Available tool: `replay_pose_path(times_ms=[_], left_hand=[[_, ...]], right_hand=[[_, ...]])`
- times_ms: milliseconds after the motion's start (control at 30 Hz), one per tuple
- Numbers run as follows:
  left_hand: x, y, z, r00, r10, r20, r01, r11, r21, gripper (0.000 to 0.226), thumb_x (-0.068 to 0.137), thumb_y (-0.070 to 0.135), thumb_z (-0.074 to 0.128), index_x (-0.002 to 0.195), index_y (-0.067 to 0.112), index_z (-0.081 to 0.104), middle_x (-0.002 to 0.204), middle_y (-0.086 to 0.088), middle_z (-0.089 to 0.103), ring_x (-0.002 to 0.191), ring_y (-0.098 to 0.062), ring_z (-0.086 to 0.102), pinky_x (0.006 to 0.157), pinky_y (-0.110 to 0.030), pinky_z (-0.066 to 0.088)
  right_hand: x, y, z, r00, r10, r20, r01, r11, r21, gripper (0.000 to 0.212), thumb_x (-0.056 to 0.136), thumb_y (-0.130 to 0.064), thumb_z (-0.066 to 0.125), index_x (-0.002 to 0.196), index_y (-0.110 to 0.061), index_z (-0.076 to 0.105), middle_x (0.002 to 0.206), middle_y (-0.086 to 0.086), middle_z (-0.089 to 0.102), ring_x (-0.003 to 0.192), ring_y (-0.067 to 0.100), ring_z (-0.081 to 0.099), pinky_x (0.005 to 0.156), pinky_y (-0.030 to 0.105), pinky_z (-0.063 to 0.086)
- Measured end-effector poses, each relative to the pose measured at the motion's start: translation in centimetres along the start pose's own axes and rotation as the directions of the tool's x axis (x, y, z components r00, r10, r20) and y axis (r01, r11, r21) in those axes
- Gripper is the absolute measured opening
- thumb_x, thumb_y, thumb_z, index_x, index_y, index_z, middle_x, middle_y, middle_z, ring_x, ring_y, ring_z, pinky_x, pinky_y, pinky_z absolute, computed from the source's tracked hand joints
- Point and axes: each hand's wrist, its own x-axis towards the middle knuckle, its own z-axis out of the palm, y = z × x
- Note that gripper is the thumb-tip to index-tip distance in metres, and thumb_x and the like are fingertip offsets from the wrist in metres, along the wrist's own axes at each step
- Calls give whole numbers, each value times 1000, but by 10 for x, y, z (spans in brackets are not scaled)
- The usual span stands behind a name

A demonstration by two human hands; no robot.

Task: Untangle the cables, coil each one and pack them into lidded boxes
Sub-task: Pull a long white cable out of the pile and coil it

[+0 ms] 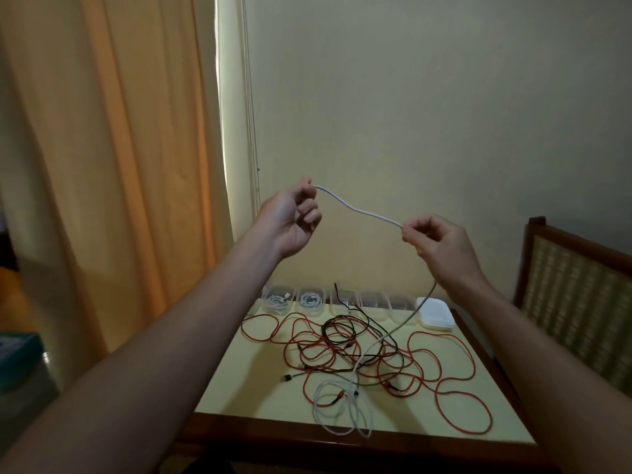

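Observation:
A white cable (357, 210) is stretched in the air between both hands, high above the table. My left hand (290, 220) pinches its end with thumb and forefinger. My right hand (441, 248) pinches it further along, and from there it hangs down to the table into white loops near the front edge. A tangle of red cables (444, 371) and black cables (345, 331) lies spread on the table (239, 381). At the table's back edge stands a row of clear boxes (309, 301); the two at the left hold coiled white cables.
A stack of white lids (436, 313) sits at the back right of the table. A wooden chair with a woven back (574, 295) stands to the right. An orange curtain (119, 165) hangs at the left, and a pale wall rises behind the table.

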Motion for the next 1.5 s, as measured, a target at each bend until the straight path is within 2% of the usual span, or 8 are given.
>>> replay_pose_path(times_ms=[200,333,567,833,967,1167,1333,1500], left_hand=[[5,-6,-2,988,134,-71,-115,968,222,30,97,1,42,125,4,52,65,-2,49,42,-11,30,42,-23,24],[-4,-26,-3,961,244,128,-261,662,703,37,102,5,48,139,6,40,93,-12,69,62,-17,62,57,-29,48],[-15,-47,-4,916,188,356,-400,330,855,21,106,13,42,125,12,53,86,-9,68,71,-22,71,73,-36,57],[-9,-55,2,980,-128,153,22,833,553,38,100,-1,32,130,0,54,60,-1,41,37,-9,23,43,-23,27],[-8,-59,1,966,-218,141,84,776,625,43,94,-4,30,129,-1,56,62,-2,48,37,-10,30,45,-24,31],[-13,-68,13,949,-285,138,149,788,597,32,92,-5,24,87,9,52,61,-1,42,34,-5,22,37,-18,18],[-7,-57,10,955,-270,125,176,850,496,31,100,2,30,115,9,56,59,4,40,35,-4,18,35,-18,13],[-11,-65,8,978,-179,105,67,750,658,34,106,13,34,129,7,60,58,7,34,44,-6,18,40,-19,15]], right_hand=[[-6,2,4,916,-369,155,395,773,-497,6,95,-17,68,89,-17,69,78,-8,65,64,1,53,65,25,45],[-8,-6,11,786,-546,289,596,548,-587,6,97,-17,64,92,-14,64,85,-2,63,73,19,55,61,34,43],[-6,-22,19,783,-550,291,606,567,-558,12,99,-19,63,90,-11,62,81,-5,57,69,12,46,61,26,29],[-5,-24,10,965,-259,42,258,904,-341,16,91,-37,73,85,-23,65,71,-10,62,57,3,50,55,17,39],[-4,-26,5,976,-206,71,218,924,-315,17,90,-31,75,78,-20,67,63,-8,60,52,3,47,53,20,39],[-7,-31,13,956,-264,129,293,891,-347,17,86,-32,79,78,-23,68,68,-12,65,57,2,54,53,13,40],[-4,-20,-1,990,-67,122,96,963,-252,30,94,-46,65,85,-17,67,80,-2,67,60,4,46,62,26,42],[-8,-14,-4,992,-21,128,43,984,-172,32,98,-38,63,85,-9,65,77,5,64,62,10,44,61,30,37]])
